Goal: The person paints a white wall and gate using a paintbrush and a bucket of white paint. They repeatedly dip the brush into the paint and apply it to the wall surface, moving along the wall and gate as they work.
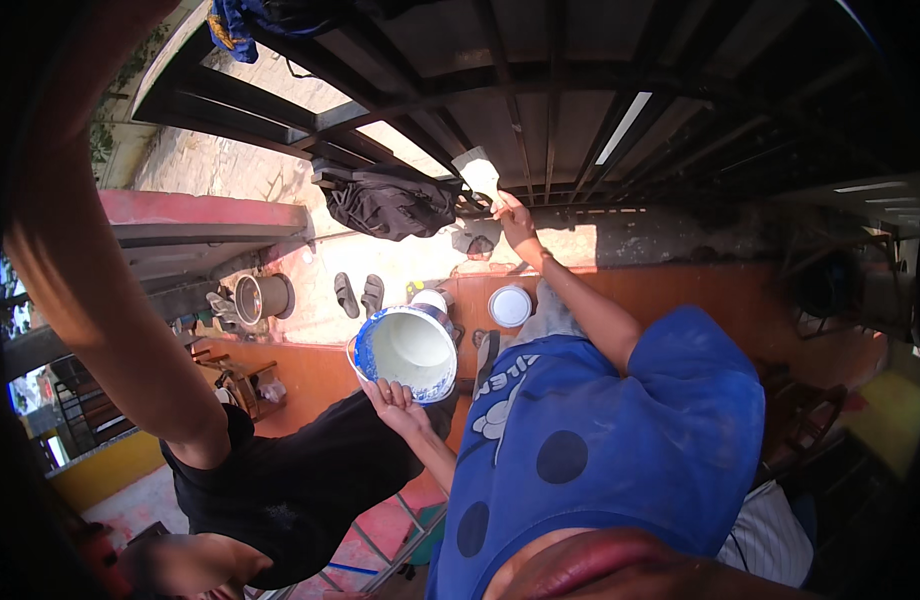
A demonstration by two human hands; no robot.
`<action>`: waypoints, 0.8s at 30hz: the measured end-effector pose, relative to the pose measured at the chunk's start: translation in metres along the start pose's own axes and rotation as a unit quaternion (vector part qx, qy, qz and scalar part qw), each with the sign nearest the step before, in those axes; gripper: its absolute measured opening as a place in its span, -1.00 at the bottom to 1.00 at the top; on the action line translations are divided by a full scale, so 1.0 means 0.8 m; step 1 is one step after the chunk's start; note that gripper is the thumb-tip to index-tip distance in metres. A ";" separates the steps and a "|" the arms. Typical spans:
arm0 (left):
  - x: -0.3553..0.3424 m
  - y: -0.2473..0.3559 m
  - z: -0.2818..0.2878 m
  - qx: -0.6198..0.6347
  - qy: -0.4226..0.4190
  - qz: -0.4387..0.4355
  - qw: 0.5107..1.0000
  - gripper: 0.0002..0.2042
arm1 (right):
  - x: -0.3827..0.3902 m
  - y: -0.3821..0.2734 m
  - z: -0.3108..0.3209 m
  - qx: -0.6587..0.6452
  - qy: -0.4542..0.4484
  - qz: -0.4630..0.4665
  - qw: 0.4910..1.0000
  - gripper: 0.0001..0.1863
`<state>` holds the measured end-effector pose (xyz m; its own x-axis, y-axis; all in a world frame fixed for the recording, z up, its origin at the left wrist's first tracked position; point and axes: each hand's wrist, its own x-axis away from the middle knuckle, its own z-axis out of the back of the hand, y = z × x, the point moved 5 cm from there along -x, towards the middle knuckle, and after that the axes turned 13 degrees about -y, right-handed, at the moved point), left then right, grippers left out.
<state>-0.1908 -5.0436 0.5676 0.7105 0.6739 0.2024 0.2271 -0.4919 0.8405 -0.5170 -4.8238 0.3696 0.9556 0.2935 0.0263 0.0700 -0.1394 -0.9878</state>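
My left hand grips the near rim of a white bucket, fingers curled over its edge. The bucket is tilted so its pale inside shows, and blue paint smears its rim. In front of me my right hand is closed round the handle of a wide flat paintbrush. The brush has pale bristles and is held up before a dark metal gate. Whether the bristles touch the bars, I cannot tell.
At my left a person in a black shirt stretches an arm upward. Dark cloth hangs by the gate. A white-lidded container, sandals and a metal rim are on the floor; a ladder stands close behind.
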 end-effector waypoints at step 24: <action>0.007 0.003 0.001 -0.015 0.016 0.012 1.000 -0.59 | -0.204 -0.163 -0.043 -0.384 0.181 0.247 0.871 -0.82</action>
<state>-0.1858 -5.0413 0.5706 0.6934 0.6796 0.2394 0.1896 -0.4926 0.8494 -0.6726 -4.8857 0.4994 0.9416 -0.2797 -0.1876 -0.3366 -0.7968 -0.5018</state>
